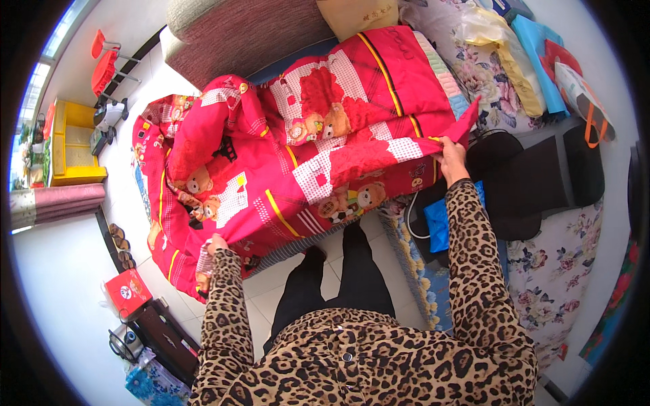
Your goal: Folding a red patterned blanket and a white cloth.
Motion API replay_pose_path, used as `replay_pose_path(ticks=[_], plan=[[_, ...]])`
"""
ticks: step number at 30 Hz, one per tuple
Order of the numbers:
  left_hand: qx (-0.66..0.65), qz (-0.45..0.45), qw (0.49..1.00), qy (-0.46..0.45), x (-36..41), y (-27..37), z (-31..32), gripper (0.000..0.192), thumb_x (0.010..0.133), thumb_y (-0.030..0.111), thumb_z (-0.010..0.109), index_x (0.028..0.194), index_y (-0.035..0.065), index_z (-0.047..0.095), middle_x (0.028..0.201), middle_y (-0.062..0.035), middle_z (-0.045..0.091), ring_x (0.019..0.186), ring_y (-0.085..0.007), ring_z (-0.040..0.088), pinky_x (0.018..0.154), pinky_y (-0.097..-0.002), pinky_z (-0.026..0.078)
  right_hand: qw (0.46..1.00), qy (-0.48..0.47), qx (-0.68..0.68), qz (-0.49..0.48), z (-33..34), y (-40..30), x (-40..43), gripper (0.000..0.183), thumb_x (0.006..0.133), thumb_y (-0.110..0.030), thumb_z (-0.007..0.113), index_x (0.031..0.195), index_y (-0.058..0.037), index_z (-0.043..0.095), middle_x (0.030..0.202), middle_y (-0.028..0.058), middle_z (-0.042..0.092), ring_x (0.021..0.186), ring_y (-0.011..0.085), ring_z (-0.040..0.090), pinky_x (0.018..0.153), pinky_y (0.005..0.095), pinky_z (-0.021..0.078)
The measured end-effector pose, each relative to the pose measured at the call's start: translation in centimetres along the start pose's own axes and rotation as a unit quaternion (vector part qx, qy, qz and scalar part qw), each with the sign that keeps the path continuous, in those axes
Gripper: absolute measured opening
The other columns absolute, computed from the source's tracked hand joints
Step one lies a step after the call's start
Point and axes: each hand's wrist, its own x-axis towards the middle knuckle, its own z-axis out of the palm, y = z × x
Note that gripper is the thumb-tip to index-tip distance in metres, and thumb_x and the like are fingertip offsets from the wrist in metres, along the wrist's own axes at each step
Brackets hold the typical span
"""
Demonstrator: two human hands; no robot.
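A thick red quilt (pixel 269 167) with teddy bear prints and yellow stripes lies bunched over a bed in front of me. My right hand (pixel 451 155) grips its near edge at the right, and a pointed corner sticks up beyond the fingers. At the left, my left hand (pixel 217 244) holds another part of the same edge, where a checked piece of cloth hangs down. Between my hands the edge is drawn into a long fold. The quilt's left part is heaped in a thick roll. A striped sheet edge (pixel 304 248) shows below it.
A grey-brown upholstered sofa back (pixel 249 35) stands behind the bed. To the right are a black cushioned seat (pixel 528 177), a blue plastic bag (pixel 439 223) and a floral cover (pixel 548 269). A red box (pixel 128 293) and a dark cabinet (pixel 165 340) stand at the lower left.
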Motion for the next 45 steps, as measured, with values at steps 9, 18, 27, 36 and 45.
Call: replay_pose_path(ticks=[9,18,27,36,45], plan=[[-0.225,-0.037,0.948,-0.222,-6.2,-0.1,-1.4,0.043,0.08,0.031,0.06,0.109,0.0014,0.051,0.1,-0.0167,0.06,0.076,-0.0296,0.063,0.053,-0.0384,0.054,0.992,0.017,0.119,-0.03,-1.5,3.6,-2.3,0.024,0.081,-0.01,0.06,0.104,-0.0033,0.057,0.095,0.0078,0.062,0.083,0.0209,0.064,0.065,0.0373,0.055],[0.148,0.487,0.752,-0.419,-23.7,6.6,5.0,0.032,0.084,0.016,0.064,0.109,-0.0019,0.057,0.087,-0.0096,0.066,0.077,-0.0128,0.062,0.068,-0.0254,0.05,0.988,0.093,0.047,-0.114,-3.0,5.4,-7.6,0.024,0.082,-0.014,0.065,0.096,0.0057,0.064,0.091,0.0055,0.065,0.078,0.0108,0.057,0.07,0.0275,0.0456],[0.187,0.795,0.341,-0.466,-44.1,8.4,18.0,0.078,0.067,0.015,0.07,0.134,0.0025,0.033,0.13,-0.0219,0.042,0.117,-0.0364,0.046,0.097,-0.041,0.039,0.992,0.082,-0.016,-0.099,-2.9,5.2,-11.9,0.022,0.083,-0.012,0.064,0.095,0.0057,0.062,0.086,0.0019,0.063,0.076,0.0091,0.056,0.068,0.0274,0.0461],[0.242,0.815,0.17,-0.498,-44.0,2.6,19.3,0.069,0.065,0.008,0.061,0.131,0.0134,0.045,0.095,-0.0083,0.06,0.08,-0.0261,0.054,0.072,-0.0355,0.046,0.994,-0.073,-0.033,-0.07,-18.1,3.3,-8.9,0.078,0.07,0.007,0.059,0.139,-0.008,0.027,0.141,0.0123,0.032,0.123,0.0239,0.041,0.097,0.037,0.0396],[0.246,0.812,0.081,-0.523,-43.2,3.1,15.4,0.061,0.077,0.012,0.053,0.136,0.0179,0.039,0.09,-0.0065,0.053,0.075,-0.0231,0.05,0.068,-0.0354,0.045,0.812,-0.303,-0.419,-0.272,-15.6,-5.1,-5.5,0.07,0.068,0.005,0.065,0.131,-0.0134,0.042,0.142,0.0171,0.029,0.132,0.0368,0.027,0.107,0.0407,0.0275]])
